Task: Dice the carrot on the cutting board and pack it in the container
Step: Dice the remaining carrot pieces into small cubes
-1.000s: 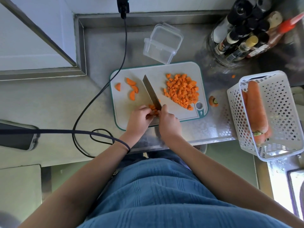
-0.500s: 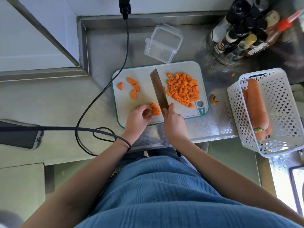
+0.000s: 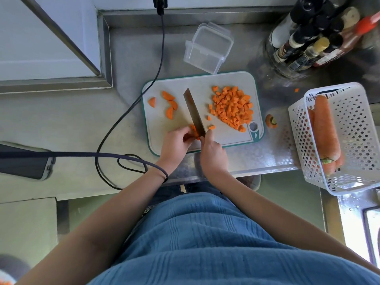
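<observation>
Orange carrot piece (image 3: 193, 131) pinched by left hand (image 3: 174, 144), right hand (image 3: 212, 155) gripping knife (image 3: 194, 113)

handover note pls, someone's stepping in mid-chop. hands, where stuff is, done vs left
Left hand: holds a small carrot piece on the white teal-edged cutting board.
Right hand: grips the knife, blade on the board beside that piece.
Done: pile of orange carrot dice on the board's right half.
Left: four half-round carrot slices on the board's left still to dice; the clear plastic container behind the board holds no carrot yet, so packing remains.
</observation>
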`<move>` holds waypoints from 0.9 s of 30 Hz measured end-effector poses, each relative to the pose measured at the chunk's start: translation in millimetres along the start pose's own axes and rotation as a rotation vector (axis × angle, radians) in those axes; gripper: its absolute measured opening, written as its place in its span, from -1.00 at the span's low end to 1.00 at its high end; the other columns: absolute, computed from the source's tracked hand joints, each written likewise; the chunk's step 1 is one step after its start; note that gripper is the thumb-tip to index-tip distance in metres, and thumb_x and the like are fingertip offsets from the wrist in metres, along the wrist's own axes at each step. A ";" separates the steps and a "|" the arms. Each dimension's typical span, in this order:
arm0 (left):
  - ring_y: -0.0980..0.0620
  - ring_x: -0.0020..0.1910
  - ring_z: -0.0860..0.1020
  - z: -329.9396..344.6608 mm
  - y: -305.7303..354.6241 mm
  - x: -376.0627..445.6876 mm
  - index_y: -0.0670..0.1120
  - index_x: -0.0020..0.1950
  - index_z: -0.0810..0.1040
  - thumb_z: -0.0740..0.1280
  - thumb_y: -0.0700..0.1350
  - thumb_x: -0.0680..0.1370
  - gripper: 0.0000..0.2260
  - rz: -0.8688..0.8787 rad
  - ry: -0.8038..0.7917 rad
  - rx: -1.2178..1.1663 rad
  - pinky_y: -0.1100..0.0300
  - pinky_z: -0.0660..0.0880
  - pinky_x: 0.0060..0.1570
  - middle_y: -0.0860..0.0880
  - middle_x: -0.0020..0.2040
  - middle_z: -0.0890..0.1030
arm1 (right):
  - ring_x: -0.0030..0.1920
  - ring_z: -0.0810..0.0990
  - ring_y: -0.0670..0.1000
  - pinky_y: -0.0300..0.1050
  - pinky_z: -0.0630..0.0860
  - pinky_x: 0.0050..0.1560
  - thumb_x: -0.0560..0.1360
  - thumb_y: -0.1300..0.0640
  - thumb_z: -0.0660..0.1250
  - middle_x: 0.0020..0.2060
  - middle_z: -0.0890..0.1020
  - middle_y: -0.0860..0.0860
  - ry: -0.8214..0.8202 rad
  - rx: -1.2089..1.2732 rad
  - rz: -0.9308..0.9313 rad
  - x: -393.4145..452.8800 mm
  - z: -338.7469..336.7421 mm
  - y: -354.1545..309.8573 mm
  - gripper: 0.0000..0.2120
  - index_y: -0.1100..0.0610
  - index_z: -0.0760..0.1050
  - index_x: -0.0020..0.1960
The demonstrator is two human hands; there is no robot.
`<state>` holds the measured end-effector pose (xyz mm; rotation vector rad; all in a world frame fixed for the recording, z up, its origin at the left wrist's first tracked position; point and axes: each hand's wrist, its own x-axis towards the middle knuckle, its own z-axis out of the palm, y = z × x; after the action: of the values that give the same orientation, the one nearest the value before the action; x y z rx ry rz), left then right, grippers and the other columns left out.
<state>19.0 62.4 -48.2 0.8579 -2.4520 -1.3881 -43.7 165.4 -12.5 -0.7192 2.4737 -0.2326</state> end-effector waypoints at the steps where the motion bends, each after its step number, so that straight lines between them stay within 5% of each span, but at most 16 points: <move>1: 0.17 -0.30 0.51 0.2 -0.6 0.0 -0.09 -0.17 0.62 0.43 -0.25 0.44 -0.93 0.002 -0.003 0.019 0.43 0.40 -0.25 0.14 -0.26 0.58 | -0.09 0.61 0.26 0.02 0.42 -0.23 0.63 0.28 0.03 -0.11 0.62 0.23 -0.020 -0.020 0.002 0.5 -1.5 -1.6 -0.64 0.21 0.05 0.40; 5: 0.04 -0.39 0.44 2.9 -2.3 1.4 -0.16 -0.31 0.50 0.41 -0.30 0.39 -0.87 -0.011 0.005 0.096 0.20 0.36 -0.38 -0.01 -0.37 0.53 | -0.08 0.61 0.25 0.01 0.40 -0.25 0.62 0.31 0.03 -0.10 0.61 0.22 -0.054 -0.095 -0.020 6.2 -5.5 -6.9 -0.68 0.21 0.10 0.35; 10: -0.02 -0.39 0.47 6.0 -5.5 2.6 -0.18 -0.30 0.49 0.38 -0.32 0.39 -0.89 -0.014 0.004 0.103 0.04 0.42 -0.37 -0.06 -0.38 0.53 | -0.14 0.60 0.28 0.06 0.46 -0.24 0.67 0.06 0.00 -0.15 0.61 0.24 -0.012 -0.022 -0.015 14.5 -8.1 2.7 -0.68 0.20 0.17 0.36; 14: 0.00 -0.38 0.47 7.2 -1.4 2.7 -0.17 -0.30 0.48 0.40 -0.31 0.39 -0.86 0.001 0.029 0.117 0.13 0.41 -0.38 -0.04 -0.36 0.53 | -0.20 0.60 0.26 0.02 0.44 -0.31 0.65 0.18 0.05 -0.21 0.59 0.21 -0.002 -0.075 -0.080 15.5 -10.7 9.5 -0.80 0.18 0.22 0.26; 19: -0.01 -0.32 0.54 15.5 0.9 9.7 -0.20 -0.24 0.53 0.42 -0.26 0.43 -0.90 -0.004 0.052 0.111 0.06 0.51 -0.30 -0.07 -0.30 0.59 | -0.28 0.53 0.22 0.07 0.49 -0.28 0.66 0.04 0.04 -0.28 0.56 0.19 0.086 0.320 -0.004 14.9 -28.5 23.3 -0.78 0.20 0.28 -0.01; 22: 0.07 -0.30 0.54 14.9 13.7 21.0 -0.19 -0.18 0.58 0.43 -0.27 0.43 -0.96 0.001 0.065 0.034 0.40 0.44 -0.26 -0.03 -0.25 0.63 | -0.38 0.41 0.07 -0.04 0.34 -0.37 0.65 0.09 0.09 -0.39 0.45 0.02 0.161 0.474 0.004 9.9 -36.0 27.5 -0.78 0.22 0.28 -0.10; 27: 0.05 -0.24 0.56 2.2 12.5 18.3 -0.20 -0.16 0.56 0.34 -0.37 0.45 -0.91 -0.029 0.168 -0.071 0.36 0.47 -0.18 -0.04 -0.23 0.62 | -0.39 0.40 0.07 0.26 0.53 -0.32 0.64 0.06 0.10 -0.39 0.42 0.03 0.104 0.561 0.062 7.9 -28.8 20.1 -0.75 0.24 0.29 -0.10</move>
<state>-1.6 58.4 -41.0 0.9561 -2.2604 -1.3446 -74.0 178.4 1.9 -0.3950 2.3465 -0.9136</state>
